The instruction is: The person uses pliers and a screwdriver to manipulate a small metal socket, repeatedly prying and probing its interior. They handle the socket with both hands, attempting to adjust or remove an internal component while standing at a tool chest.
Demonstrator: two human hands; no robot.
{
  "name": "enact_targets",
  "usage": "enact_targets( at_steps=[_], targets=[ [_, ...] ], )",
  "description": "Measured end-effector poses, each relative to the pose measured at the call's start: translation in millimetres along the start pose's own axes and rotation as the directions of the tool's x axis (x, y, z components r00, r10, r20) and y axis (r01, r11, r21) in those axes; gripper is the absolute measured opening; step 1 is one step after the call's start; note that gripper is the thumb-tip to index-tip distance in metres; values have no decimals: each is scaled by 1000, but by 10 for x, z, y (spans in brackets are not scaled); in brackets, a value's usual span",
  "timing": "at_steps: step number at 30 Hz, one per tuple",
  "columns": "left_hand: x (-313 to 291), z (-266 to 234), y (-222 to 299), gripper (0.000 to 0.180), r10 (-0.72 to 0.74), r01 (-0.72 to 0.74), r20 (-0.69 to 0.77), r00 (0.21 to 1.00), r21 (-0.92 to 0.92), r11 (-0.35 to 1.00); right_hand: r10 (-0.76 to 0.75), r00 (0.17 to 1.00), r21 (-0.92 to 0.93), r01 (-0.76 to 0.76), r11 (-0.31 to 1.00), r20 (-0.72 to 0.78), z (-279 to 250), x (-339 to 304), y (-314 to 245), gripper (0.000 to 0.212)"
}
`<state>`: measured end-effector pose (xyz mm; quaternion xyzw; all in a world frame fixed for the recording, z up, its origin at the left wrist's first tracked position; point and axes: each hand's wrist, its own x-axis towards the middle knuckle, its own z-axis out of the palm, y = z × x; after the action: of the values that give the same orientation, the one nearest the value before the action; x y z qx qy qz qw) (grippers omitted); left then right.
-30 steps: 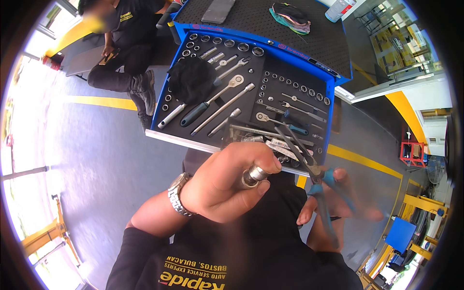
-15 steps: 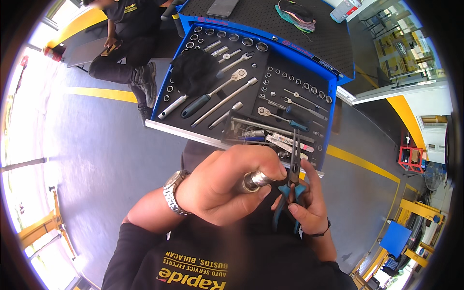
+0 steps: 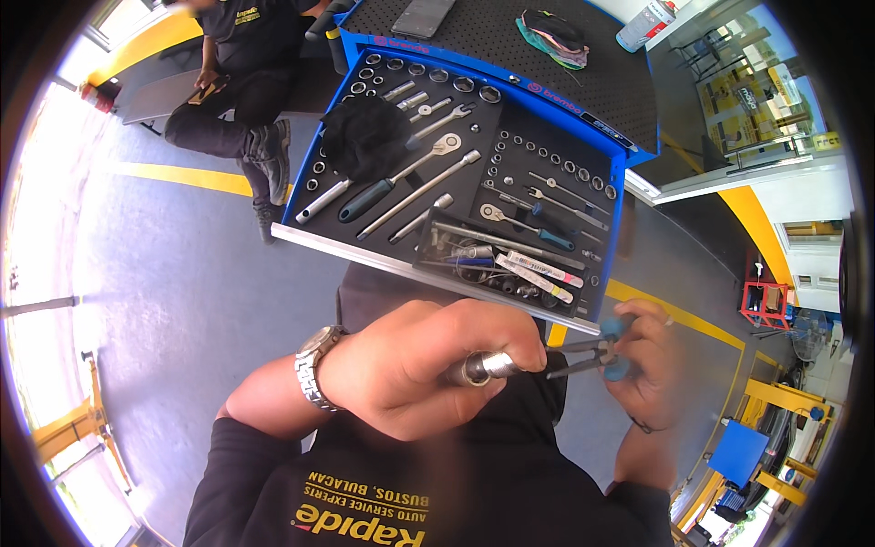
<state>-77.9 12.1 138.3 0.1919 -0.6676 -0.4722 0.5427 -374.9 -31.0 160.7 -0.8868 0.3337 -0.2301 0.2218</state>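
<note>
My left hand (image 3: 415, 369), with a metal-band watch at its wrist, is closed around a small silver hollow metal cylinder (image 3: 497, 366), pinched between thumb and forefinger. Its round hollow end shows; the rest is mostly hidden by my fingers, so its exact kind is unclear. My right hand (image 3: 649, 369), a little blurred, grips blue-handled long-nose pliers (image 3: 592, 354). Their jaws are spread apart and point left, toward the far end of the cylinder. Whether a jaw touches it I cannot tell. Both hands are in front of my body, on the near side of the drawer.
An open blue tool drawer (image 3: 437, 264) holds sockets, ratchets (image 3: 445, 144) and extension bars in black foam. A clear tray (image 3: 421, 253) of small parts sits at its front; a black cloth (image 3: 365, 139) lies left. A spray can (image 3: 645, 27) stands on the cabinet top. A seated person (image 3: 239, 109) is at far left.
The pliers have turned from pointing up to pointing left, jaws spread. My right hand has moved to the right. My left hand has shifted slightly down and left, still holding the cylinder.
</note>
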Motion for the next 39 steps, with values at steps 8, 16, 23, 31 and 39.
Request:
enact_targets(
  at_steps=[8, 16, 23, 31, 39],
  targets=[
    [-16, 64, 60, 31, 17, -10, 56, 998, -116, 993, -229, 953, -154, 261, 953, 200, -350, 432, -63, 34],
    [-43, 62, 82, 33, 6, -3, 25, 1000, -146, 989, -209, 955, -81, 230, 970, 211, -256, 475, -72, 25],
    [-25, 97, 69, 33, -30, 41, 53, 998, -237, 971, -212, 962, -46, 223, 974, 172, -151, 451, 3, 37],
    [-33, 143, 26, 34, -22, 36, 57, 998, -247, 968, -260, 945, -82, 280, 957, 198, -193, 466, -20, 33],
    [-29, 164, 30, 35, -24, 40, 63, 998, -264, 964, -275, 945, -25, 284, 958, 178, -151, 456, 5, 38]
  ],
)
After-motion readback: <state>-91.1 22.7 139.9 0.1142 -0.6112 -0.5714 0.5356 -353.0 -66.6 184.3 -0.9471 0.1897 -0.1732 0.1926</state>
